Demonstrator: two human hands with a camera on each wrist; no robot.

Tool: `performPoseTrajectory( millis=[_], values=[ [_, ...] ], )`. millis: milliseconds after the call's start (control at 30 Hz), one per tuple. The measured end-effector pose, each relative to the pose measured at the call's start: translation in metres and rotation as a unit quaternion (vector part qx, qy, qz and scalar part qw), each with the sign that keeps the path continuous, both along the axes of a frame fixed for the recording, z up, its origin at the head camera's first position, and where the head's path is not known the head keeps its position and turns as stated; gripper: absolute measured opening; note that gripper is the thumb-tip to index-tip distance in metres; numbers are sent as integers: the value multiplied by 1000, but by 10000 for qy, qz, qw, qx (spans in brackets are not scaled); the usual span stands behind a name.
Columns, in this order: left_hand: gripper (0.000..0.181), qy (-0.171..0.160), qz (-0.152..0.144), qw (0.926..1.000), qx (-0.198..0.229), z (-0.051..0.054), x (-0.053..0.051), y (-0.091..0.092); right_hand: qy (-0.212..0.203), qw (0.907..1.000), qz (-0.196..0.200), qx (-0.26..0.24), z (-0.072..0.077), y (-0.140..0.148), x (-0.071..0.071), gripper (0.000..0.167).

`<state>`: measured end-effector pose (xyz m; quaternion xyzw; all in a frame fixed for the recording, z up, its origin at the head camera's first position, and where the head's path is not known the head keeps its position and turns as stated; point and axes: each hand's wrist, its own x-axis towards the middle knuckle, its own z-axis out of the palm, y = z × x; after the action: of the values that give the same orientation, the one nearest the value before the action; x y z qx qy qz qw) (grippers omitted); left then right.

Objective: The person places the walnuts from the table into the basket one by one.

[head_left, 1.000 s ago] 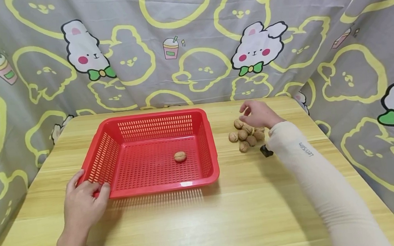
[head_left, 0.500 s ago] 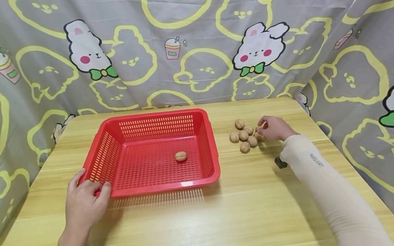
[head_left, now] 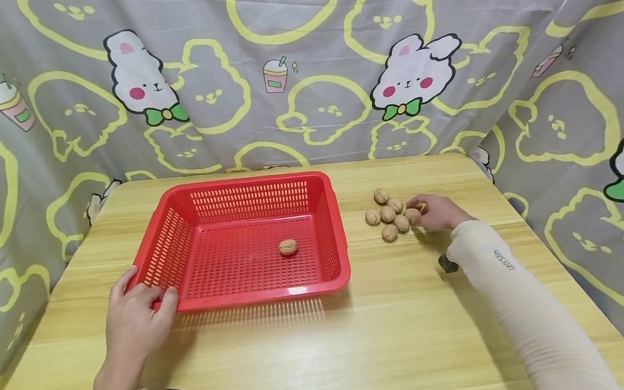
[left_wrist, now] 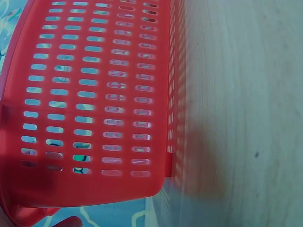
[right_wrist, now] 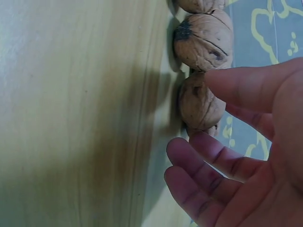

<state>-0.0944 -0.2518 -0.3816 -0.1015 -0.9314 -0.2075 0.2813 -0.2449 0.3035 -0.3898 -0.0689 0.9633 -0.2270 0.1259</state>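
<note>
A red plastic basket [head_left: 254, 296] with slotted walls stands on the table, one walnut [head_left: 288, 247] lying on its floor. My left hand [head_left: 136, 325] grips the basket's near left corner by the rim. In the left wrist view the slotted basket wall [left_wrist: 94, 184] fills much of the frame. To the basket's right lies a loose group of several walnuts [head_left: 387, 214]. My right hand [head_left: 440, 211] is at the right side of that group, thumb and fingertips around the outermost walnut [right_wrist: 201, 104]. The right wrist view shows the thumb on one side of it and fingertips on the other.
The wood-grain table [head_left: 359, 352] extends in front of the basket and walnuts. A grey patterned curtain [head_left: 310, 46] hangs behind the table and along its sides. Another walnut [right_wrist: 206, 40] sits right against the one between my right fingers.
My right hand has come down from above the back of the walnut group to its right side, and its fingers have closed around the outermost walnut. The left hand stays on the basket.
</note>
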Motion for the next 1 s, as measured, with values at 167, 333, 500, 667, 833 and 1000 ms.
performPoseTrajectory(
  millis=[167,333,500,667,833,1000],
  values=[
    [27,52,-52,10000,-34,-1,-2,0,-8,10000,-29,-6,-2,-1,1,45],
    [26,63,-47,9999,-72,-1,-3,-1,81,9999,-60,4,-1,-2,3,42],
    [26,94,-65,9999,-71,0,-3,0,100,9999,-57,-9,-1,-2,2,41],
    [27,77,-77,9999,-56,1,-1,1,142,9998,-102,-57,-3,-1,3,39],
    [28,-22,-19,10000,1,0,2,1,156,9995,-193,-171,1,-3,4,38],
    [28,-60,16,10000,-5,0,0,0,306,9991,-235,-190,6,-5,4,40]
  ],
)
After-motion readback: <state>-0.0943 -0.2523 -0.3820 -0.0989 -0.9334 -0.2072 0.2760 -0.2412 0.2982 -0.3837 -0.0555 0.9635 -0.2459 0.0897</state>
